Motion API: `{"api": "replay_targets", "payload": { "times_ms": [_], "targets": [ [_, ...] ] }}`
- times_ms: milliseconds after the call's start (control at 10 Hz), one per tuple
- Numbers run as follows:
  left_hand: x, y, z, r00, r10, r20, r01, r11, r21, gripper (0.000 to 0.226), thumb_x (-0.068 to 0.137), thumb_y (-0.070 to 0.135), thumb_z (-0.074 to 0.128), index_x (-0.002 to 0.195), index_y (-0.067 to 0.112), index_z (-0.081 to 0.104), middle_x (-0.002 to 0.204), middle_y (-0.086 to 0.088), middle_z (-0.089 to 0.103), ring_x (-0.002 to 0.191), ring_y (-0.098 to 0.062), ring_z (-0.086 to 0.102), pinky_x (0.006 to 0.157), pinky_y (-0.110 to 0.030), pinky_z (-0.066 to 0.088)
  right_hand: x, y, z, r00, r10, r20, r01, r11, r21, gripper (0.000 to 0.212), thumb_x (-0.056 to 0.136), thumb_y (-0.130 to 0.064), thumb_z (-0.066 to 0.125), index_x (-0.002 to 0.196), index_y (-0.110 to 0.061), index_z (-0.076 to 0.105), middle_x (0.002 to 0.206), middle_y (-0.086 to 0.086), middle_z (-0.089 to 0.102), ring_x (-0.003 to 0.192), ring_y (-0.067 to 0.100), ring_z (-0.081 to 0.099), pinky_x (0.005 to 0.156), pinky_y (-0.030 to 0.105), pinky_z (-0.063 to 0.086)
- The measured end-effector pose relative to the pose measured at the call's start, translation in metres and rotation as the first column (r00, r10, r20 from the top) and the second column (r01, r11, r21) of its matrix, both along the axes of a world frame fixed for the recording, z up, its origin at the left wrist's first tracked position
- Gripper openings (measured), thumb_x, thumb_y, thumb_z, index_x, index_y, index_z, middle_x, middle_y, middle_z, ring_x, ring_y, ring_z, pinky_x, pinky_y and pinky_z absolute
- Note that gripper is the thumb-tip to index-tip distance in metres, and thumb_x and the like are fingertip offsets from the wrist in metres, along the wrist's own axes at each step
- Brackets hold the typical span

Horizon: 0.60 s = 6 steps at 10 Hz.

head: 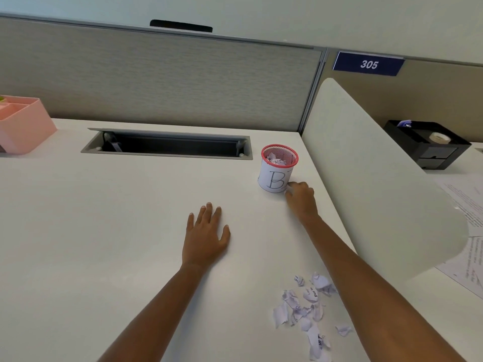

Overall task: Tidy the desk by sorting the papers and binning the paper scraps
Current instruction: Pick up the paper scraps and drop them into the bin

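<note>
A small red mesh bin [278, 170], wrapped in white paper marked "B", stands at the back right of the white desk [130, 231] with crumpled scraps inside. My right hand [300, 198] is at the bin's lower right side, fingers curled, pinching what looks like a small white paper scrap [288, 189] against the desk. My left hand [206, 235] lies flat on the desk with fingers spread and holds nothing. A pile of several torn paper scraps [305, 309] lies near the front, just left of my right forearm.
A white divider panel [366, 178] borders the desk on the right; printed sheets [467, 205] and a black organiser [428, 145] lie beyond it. A pink tray [21, 126] sits at the far left. An open cable slot [167, 145] runs along the back.
</note>
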<state>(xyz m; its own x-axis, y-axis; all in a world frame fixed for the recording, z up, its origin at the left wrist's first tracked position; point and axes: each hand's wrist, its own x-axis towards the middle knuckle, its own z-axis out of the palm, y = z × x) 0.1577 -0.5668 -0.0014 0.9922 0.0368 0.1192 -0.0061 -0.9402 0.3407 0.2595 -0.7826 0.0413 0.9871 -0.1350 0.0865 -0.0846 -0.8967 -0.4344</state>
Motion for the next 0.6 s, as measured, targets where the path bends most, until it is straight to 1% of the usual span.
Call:
{"api": "replay_targets", "payload": {
  "times_ms": [100,200,300,400,500,600],
  "targets": [
    [0.0,0.0,0.0,1.0,0.001,0.001,-0.001,1.0,-0.006,0.055,0.097,0.037,0.032,0.148,0.02,0.021,0.159,-0.003,0.012,0.147,-0.015,0.01,0.12,-0.035,0.001,-0.005,0.0,-0.006,0.999,0.046,0.025,-0.042,0.99,-0.132,0.031,0.096,-0.009,0.039,0.12,-0.005,0.058,0.12,0.021,0.052,0.111,0.035,0.045,0.087,0.038,0.043],
    [0.0,0.0,0.001,1.0,0.0,0.001,0.0,1.0,-0.01,0.055,0.097,0.037,0.032,0.148,0.02,0.021,0.159,-0.003,0.012,0.147,-0.015,0.01,0.12,-0.035,0.001,-0.007,-0.005,-0.008,0.996,0.081,0.048,-0.071,0.981,-0.178,0.03,0.096,-0.005,0.037,0.116,-0.004,0.06,0.115,0.02,0.054,0.107,0.033,0.047,0.081,0.038,0.044],
    [-0.001,0.0,0.001,1.0,-0.001,0.004,0.001,1.0,-0.018,0.055,0.097,0.036,0.033,0.148,0.019,0.022,0.159,-0.003,0.012,0.147,-0.016,0.011,0.12,-0.035,0.001,-0.008,-0.008,-0.009,0.992,0.108,0.065,-0.093,0.976,-0.196,0.028,0.094,-0.001,0.037,0.111,0.0,0.06,0.112,0.02,0.055,0.105,0.033,0.05,0.079,0.038,0.045],
    [-0.001,0.0,0.001,1.0,0.0,0.002,0.0,1.0,-0.019,0.055,0.097,0.036,0.032,0.148,0.019,0.022,0.159,-0.003,0.012,0.147,-0.015,0.01,0.12,-0.035,0.001,-0.008,-0.009,-0.007,0.991,0.107,0.077,-0.093,0.981,-0.168,0.025,0.093,-0.003,0.038,0.103,0.004,0.061,0.107,0.022,0.056,0.103,0.035,0.052,0.079,0.038,0.044],
    [-0.001,0.0,0.001,1.0,0.0,0.003,0.0,1.0,-0.017,0.055,0.097,0.036,0.032,0.148,0.02,0.021,0.159,-0.003,0.012,0.147,-0.015,0.01,0.12,-0.035,0.0,-0.009,-0.009,0.005,0.977,0.016,0.214,-0.027,0.998,0.052,0.019,0.088,-0.004,0.047,0.094,0.007,0.062,0.099,0.023,0.059,0.093,0.036,0.056,0.075,0.036,0.043],
    [-0.001,0.0,0.001,1.0,0.0,0.0,0.0,1.0,-0.02,0.055,0.097,0.036,0.032,0.148,0.019,0.022,0.159,-0.003,0.012,0.147,-0.016,0.01,0.12,-0.035,0.001,-0.01,-0.001,0.031,0.894,-0.082,0.44,-0.033,0.968,0.247,0.011,0.085,-0.003,0.054,0.088,0.004,0.062,0.089,0.022,0.06,0.079,0.033,0.057,0.065,0.027,0.038]
  ]
}}
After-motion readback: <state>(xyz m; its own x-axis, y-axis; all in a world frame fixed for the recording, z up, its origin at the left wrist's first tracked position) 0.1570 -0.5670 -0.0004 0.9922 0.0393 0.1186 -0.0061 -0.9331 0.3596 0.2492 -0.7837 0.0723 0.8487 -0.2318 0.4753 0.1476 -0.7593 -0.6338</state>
